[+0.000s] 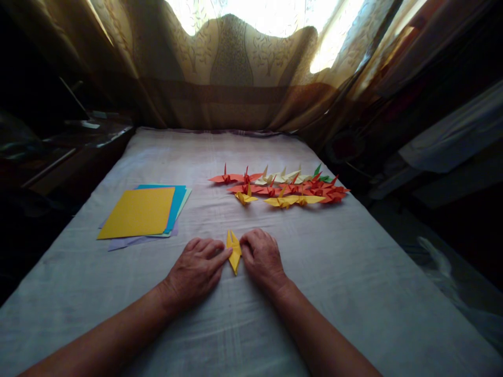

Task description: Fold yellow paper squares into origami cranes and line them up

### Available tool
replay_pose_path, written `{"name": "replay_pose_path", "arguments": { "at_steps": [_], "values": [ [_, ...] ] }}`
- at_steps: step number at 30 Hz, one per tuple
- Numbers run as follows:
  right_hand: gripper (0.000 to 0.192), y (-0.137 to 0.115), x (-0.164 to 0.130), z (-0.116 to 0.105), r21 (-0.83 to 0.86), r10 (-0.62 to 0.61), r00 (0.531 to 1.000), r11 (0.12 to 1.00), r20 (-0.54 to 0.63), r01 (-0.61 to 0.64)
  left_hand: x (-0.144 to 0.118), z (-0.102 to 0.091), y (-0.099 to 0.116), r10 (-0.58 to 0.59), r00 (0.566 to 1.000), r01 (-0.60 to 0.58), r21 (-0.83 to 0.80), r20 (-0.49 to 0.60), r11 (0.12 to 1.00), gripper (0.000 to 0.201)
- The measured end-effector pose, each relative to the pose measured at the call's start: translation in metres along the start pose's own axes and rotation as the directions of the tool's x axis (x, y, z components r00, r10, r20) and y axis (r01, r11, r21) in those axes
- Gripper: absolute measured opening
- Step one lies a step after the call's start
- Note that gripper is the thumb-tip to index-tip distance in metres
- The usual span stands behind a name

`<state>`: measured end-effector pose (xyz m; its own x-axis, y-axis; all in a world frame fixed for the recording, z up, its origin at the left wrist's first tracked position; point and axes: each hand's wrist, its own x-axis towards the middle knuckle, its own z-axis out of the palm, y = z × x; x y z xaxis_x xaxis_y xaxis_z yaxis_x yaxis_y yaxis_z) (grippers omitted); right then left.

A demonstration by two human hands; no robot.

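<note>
Both forearms enter from the bottom edge and meet at mid-table. We note the left hand [196, 269] lying palm down with its fingers stretched flat, the fingertips pressing the left edge of a small yellow fold [234, 250]. We note the right hand [261, 256] with fingers curled over, knuckles up, bearing on the right edge of the same piece. Neither hand grips anything; both pin the fold against the cloth [353, 272], on which it lies flat, pointed at both ends, directly between the two hands.

Beyond it, toward the curtain [236, 78], we record a cluster of finished cranes [283, 187] in orange, cream, yellow and green, well apart from the hands. To the left sits a paper stack [141, 212], yellow sheet on top, blue and lilac edges showing below.

Risks, in our judgement: the cloth is soft and wrinkled, so a crease pressed here may come out blunt or off line. Uneven pressure from the two hands could skew the narrow points. The light comes from behind and leaves the fold in shade, which makes misalignment easy to miss. A wide sweep of the right arm could scatter the cranes
</note>
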<state>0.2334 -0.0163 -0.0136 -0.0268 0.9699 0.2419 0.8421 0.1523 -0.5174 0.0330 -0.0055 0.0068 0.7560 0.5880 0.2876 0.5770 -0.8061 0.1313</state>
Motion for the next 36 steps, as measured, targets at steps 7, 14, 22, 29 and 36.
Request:
{"name": "replay_pose_path", "arguments": {
  "at_steps": [7,14,22,29,36],
  "values": [
    [0.004,-0.008,0.001,0.003,-0.066,0.036,0.999,0.997,-0.028,-0.038,0.005,0.006,0.01,-0.03,0.997,0.023,0.09,0.071,0.996,0.038],
    [0.007,-0.008,0.0,0.004,-0.109,0.012,0.999,0.994,-0.041,-0.017,-0.01,0.011,0.004,0.024,0.992,-0.03,-0.047,-0.122,0.998,0.029],
    [0.009,-0.012,-0.002,0.004,-0.172,-0.032,0.998,0.985,-0.057,0.021,-0.004,0.012,0.001,-0.303,0.937,0.278,-0.154,-0.173,0.948,0.02],
    [0.013,-0.006,-0.002,0.005,-0.083,-0.029,0.997,0.996,-0.074,0.023,0.013,0.026,0.021,-0.466,0.87,0.449,-0.128,-0.164,0.884,0.031],
    [0.022,0.004,0.0,0.006,0.2,-0.026,0.995,0.979,-0.098,0.046,0.012,0.036,0.021,-0.481,0.858,0.456,-0.164,-0.18,0.875,0.037]
  ]
}}
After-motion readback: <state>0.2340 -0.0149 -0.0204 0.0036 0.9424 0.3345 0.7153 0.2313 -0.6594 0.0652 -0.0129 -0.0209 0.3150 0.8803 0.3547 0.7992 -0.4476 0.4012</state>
